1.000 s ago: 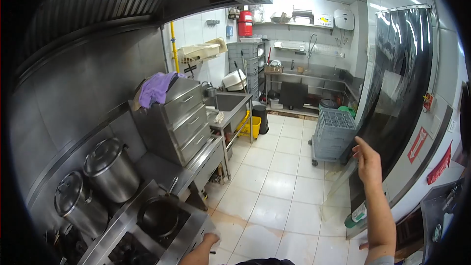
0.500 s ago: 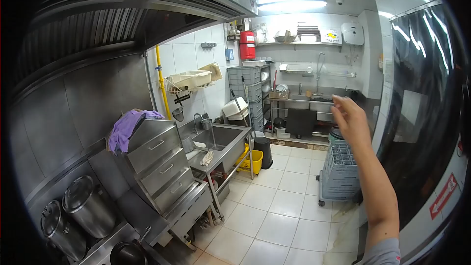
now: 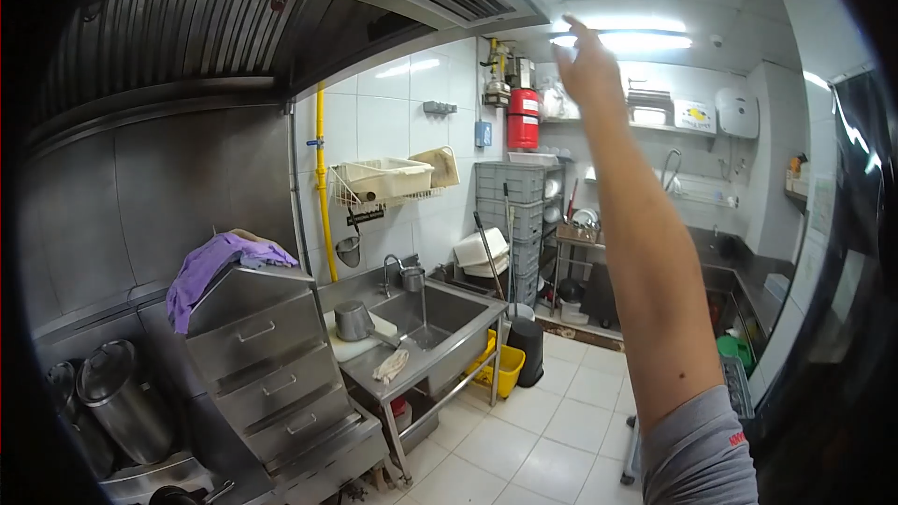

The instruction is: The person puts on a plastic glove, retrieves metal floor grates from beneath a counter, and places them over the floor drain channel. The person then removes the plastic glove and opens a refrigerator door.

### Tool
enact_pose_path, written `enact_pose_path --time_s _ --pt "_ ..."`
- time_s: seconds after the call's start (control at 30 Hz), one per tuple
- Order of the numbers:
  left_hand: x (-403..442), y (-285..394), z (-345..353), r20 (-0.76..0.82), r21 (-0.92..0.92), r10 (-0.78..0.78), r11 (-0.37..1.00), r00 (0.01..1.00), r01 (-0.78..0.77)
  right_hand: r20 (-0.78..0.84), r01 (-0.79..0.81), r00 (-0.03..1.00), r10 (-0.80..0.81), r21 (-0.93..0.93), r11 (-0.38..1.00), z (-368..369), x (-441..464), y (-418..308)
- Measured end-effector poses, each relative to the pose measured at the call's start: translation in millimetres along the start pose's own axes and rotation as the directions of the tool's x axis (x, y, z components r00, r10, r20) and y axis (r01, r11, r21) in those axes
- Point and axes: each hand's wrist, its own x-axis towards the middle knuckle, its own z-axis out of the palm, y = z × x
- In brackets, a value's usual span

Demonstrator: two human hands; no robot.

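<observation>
My right hand is raised high in front of the ceiling light, at the right end of the extractor hood. Its index finger points up, the other fingers are apart, and nothing is in it. The bare forearm runs down to a grey sleeve. My left hand is outside the frame. Below and left of the raised arm stands a metal sink with water running from its tap, and a metal pot beside the basin.
A steel drawer unit carries a purple cloth. Lidded pots stand at the lower left. A yellow bucket and a black bin are on the tiled floor. Grey crates stand behind.
My right arm has risen and swung left toward the hood. The view has tilted up and moved nearer the sink. My left hand, seen a second ago at the bottom, has left the frame.
</observation>
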Motion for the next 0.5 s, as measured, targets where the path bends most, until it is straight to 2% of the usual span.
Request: enact_pose_path --time_s 0.07,0.1,0.13,0.2,0.3,0.33,0.4,0.43,0.47,0.5 --pt "44.8 26.9 -28.3 -0.04 -0.02 0.004 1.0 0.999 -0.005 -0.099 0.1 0.991 -0.09 0.1 0.99 32.6 43.6 26.2" --pt "64.3 39.4 -40.8 -0.059 -0.026 0.007 1.0 0.998 -0.008 -0.18 0.168 0.971 -0.155 0.059 0.984 49.1 63.9 40.2" --pt "81.0 51.5 -52.8 -0.078 -0.034 0.01 0.999 0.997 -0.012 -0.179 0.175 0.971 -0.16 0.071 0.982 62.0 81.7 50.8" --pt "112.4 73.3 -72.8 -0.119 -0.065 0.001 0.998 0.993 -0.009 -0.146 0.165 0.974 -0.175 -0.079 0.983 81.8 114.1 61.5" --pt "141.4 105.0 -84.5 -0.164 -0.118 -0.038 0.993 0.986 0.019 -0.176 0.184 0.968 -0.18 0.005 0.983 123.2 166.4 80.3" --pt "147.2 113.1 -85.4 -0.17 -0.135 -0.051 0.99 0.984 0.028 -0.16 0.108 0.983 -0.093 0.091 0.99 122.5 160.9 68.7" --pt "155.0 128.4 -83.2 -0.177 -0.166 -0.09 0.984 0.98 0.061 0.036 0.051 0.996 -0.082 0.533 0.845 148.6 197.6 86.7" --pt "156.0 132.7 -80.0 -0.173 -0.179 -0.111 0.981 0.979 0.079 0.028 0.064 0.995 -0.095 0.554 0.83 158.4 204.2 93.0" --pt "153.2 136.4 -77.7 -0.165 -0.187 -0.132 0.977 0.977 0.1 -0.164 0.245 0.967 -0.192 0.415 0.876 164.5 212.0 103.1" --pt "145.9 137.3 -71.4 -0.152 -0.192 -0.155 0.973 0.976 0.125 -0.329 0.385 0.896 -0.298 0.239 0.892 167.6 213.6 108.7"
